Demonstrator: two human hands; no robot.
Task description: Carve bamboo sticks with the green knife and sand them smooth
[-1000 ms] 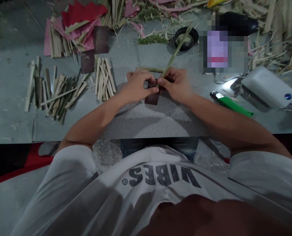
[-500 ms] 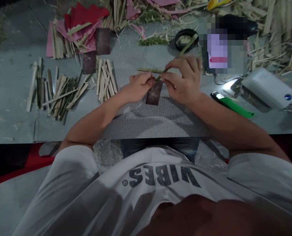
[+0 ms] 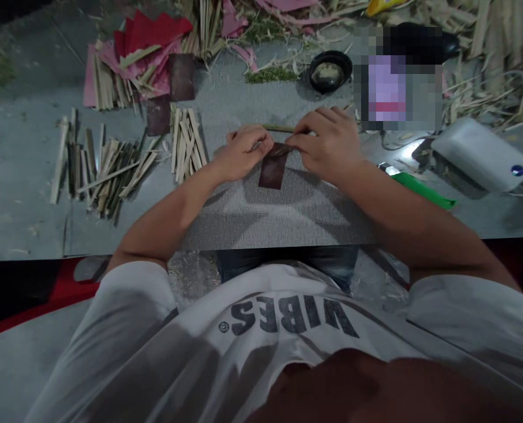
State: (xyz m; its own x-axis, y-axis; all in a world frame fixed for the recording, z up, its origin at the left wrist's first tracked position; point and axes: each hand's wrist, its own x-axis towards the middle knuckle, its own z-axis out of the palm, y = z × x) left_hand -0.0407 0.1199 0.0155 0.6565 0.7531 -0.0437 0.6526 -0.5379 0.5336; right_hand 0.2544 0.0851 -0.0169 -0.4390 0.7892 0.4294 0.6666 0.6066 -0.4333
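Observation:
My left hand (image 3: 246, 154) is closed, thumb and fingertips pinched at the far left corner of a small dark brown sheet (image 3: 271, 173). Opposite it, my right hand (image 3: 329, 141) pinches the far right end of that sheet. Between the fingertips the sheet's far edge looks folded or rolled; whether a stick lies inside it is hidden. The near part of the sheet rests flat on a grey textured mat (image 3: 283, 229). Just beyond the fingers lies a greenish stick (image 3: 279, 127), its ends partly covered by my hands.
Left of my hands lie pale split sticks (image 3: 187, 144) and a darker stick pile (image 3: 111, 176). More brown sheets (image 3: 182, 76) lie near red paper (image 3: 151, 32). A black bowl (image 3: 329, 71) stands beyond my right hand. Rightward are a green-handled tool (image 3: 426, 189) and a white box (image 3: 482, 155).
The tilted green stick that rose from my right fingers no longer shows. My right fingers have lowered to the sheet's far edge, which now looks folded between both hands.

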